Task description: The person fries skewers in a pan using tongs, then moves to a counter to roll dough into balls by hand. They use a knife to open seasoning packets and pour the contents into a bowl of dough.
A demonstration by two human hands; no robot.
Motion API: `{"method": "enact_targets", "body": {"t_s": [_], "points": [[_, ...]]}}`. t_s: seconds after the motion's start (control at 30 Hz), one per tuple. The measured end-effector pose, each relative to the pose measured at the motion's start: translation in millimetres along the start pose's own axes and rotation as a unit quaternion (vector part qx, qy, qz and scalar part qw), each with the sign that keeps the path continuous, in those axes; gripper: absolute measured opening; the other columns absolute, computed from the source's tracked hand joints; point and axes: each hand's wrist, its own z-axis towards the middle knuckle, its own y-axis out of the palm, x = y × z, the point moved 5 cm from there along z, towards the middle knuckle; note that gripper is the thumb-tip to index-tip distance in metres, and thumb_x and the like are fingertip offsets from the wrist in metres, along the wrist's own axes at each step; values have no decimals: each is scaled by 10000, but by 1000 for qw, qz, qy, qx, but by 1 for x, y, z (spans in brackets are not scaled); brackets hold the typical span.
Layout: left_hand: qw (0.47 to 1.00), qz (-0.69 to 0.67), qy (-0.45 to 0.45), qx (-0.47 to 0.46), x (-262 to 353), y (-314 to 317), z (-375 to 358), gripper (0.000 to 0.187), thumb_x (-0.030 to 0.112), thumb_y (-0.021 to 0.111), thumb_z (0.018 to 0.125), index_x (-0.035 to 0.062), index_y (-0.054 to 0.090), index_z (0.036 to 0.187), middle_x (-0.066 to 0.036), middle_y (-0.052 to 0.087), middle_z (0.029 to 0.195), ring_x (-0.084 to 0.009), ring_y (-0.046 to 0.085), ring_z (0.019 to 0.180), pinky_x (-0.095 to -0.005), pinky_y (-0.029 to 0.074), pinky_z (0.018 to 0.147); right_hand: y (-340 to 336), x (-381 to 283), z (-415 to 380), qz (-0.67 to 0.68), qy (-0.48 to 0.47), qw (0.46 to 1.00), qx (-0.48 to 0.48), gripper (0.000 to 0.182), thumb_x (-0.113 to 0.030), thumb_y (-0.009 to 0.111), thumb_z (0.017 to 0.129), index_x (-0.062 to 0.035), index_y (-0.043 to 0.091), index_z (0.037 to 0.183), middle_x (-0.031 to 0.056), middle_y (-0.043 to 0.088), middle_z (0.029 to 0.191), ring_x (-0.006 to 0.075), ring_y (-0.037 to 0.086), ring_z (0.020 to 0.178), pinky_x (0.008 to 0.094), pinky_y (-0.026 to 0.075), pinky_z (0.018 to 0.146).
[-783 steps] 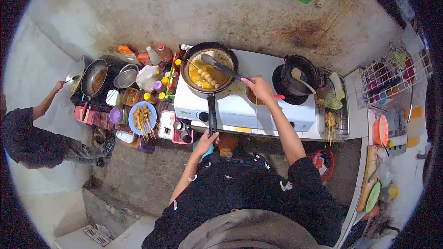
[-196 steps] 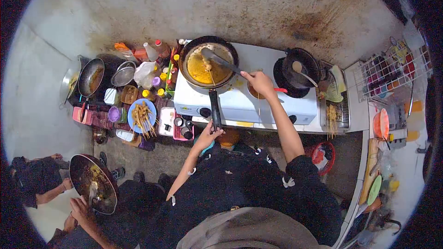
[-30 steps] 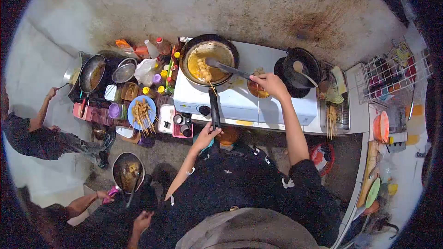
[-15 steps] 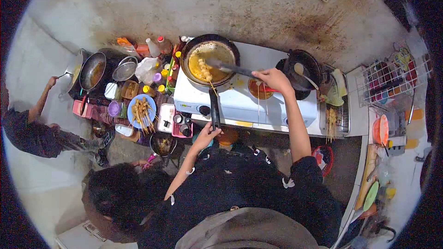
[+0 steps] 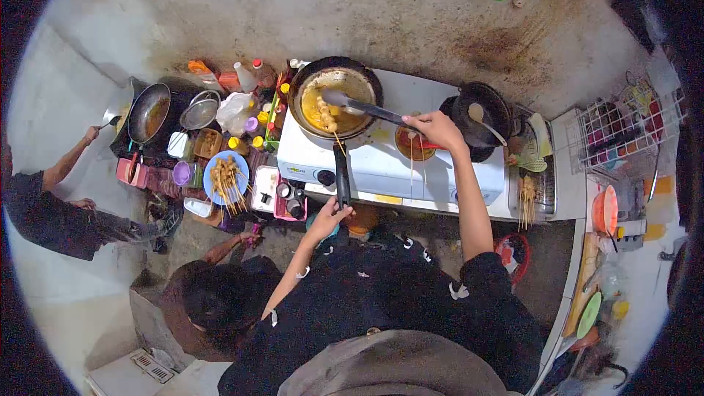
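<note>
While your left hand (image 5: 331, 217) grips the frying pan (image 5: 374, 92) by its handle (image 5: 341, 176), your right hand (image 5: 438, 130) holds a spatula (image 5: 378, 111) beside the skewer (image 5: 325, 112) in the pan; frying seems under way, the next turn likely calling for steadiness.

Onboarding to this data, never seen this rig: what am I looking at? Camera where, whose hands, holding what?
No robot: a person's bare hands, filmed by one head-worn camera looking forward and down. The left hand holds the pan handle; the frying pan sits on a white stove. The right hand holds a spatula-like utensil, its head at a skewer of food in the pan. Also on the stove: a bowl and a black pot. Left of it is a blue plate of skewers.
</note>
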Motion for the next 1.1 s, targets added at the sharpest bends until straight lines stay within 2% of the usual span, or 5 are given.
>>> {"method": "enact_targets", "body": {"t_s": [0.43, 0.6, 0.73, 1.0, 1.1], "points": [[1000, 7, -2, -4, 1, 0, 1, 346, 154, 537, 822, 22, 380, 1101, -14, 528, 809, -107, 530, 814, -235, 402, 751, 2, 11, 11, -12, -35, 998, -45, 518, -585, 530, 683, -101, 661, 812, 141, 611, 657, 261, 603, 639, 329, 459, 638], [1000, 10, -4, 3, 3, 1, -1, 356, 150, 538, 820, 13, 379, 1107, -26, 537, 817, -114, 529, 812, -242, 401, 753, 18, 6, 14, -47, -54, 995, 73, 518, -569, 512, 707, -77, 661, 767, 139, 607, 651, 250, 601, 617, 337, 456, 619], [1000, 13, 1, 4, 5, 1, -2, 370, 154, 535, 822, 6, 369, 1117, -37, 547, 818, -114, 527, 813, -249, 398, 759, 26, 0, 9, 56, 0, 998, 1, 499, -544, 496, 733, -75, 654, 790, 137, 599, 643, 270, 594, 619, 360, 448, 604], [1000, 12, 8, 0, 0, 1, 0, 380, 171, 541, 821, 5, 364, 1114, -29, 542, 818, -114, 528, 818, -243, 397, 760, 48, 5, 18, 56, -12, 998, 14, 516, -524, 485, 762, -34, 634, 823, 151, 564, 596, 231, 566, 585, 349, 419, 583], [1000, 1, 4, 4, -3, 0, -1, 380, 174, 542, 821, 5, 363, 1110, -25, 537, 811, -113, 528, 820, -238, 397, 761, 49, 6, 17, 19, -28, 995, 94, 505, -509, 493, 766, -23, 630, 760, 144, 578, 610, 215, 569, 586, 344, 420, 586]]}}
